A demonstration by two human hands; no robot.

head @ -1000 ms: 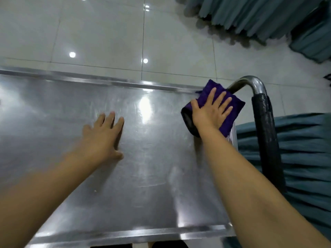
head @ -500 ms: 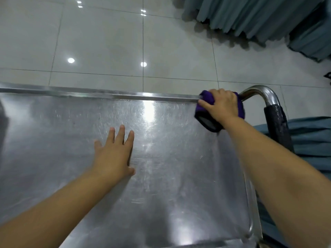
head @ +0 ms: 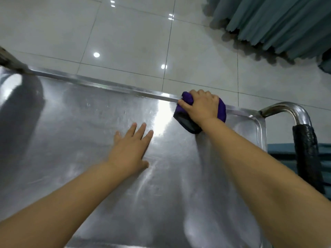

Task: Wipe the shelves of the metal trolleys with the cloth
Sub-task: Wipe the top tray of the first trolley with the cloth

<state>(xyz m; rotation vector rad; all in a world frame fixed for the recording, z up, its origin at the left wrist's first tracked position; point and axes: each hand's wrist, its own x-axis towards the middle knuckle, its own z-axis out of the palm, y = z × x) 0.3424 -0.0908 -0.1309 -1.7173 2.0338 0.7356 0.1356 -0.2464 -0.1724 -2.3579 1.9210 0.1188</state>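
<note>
The flat stainless-steel trolley shelf (head: 89, 140) is silvery grey, streaked with fine pale scratches and smears; a white glare crosses its middle and a dark shadow lies at its left edge. At its far edge near the right corner, the folded deep purple cloth (head: 222, 110) shows a dark grey, almost black underside. Past the right edge, the curved metal tube handle (head: 284, 106) is shiny silver and its textured wrap (head: 306, 154) is matt black. The glossy tiled floor (head: 125, 33) is pale grey-white, crossed by thin dark grout lines and dotted with white light spots. The pleated curtain (head: 277, 24) is dusty teal, striped darker along its folds.
</note>
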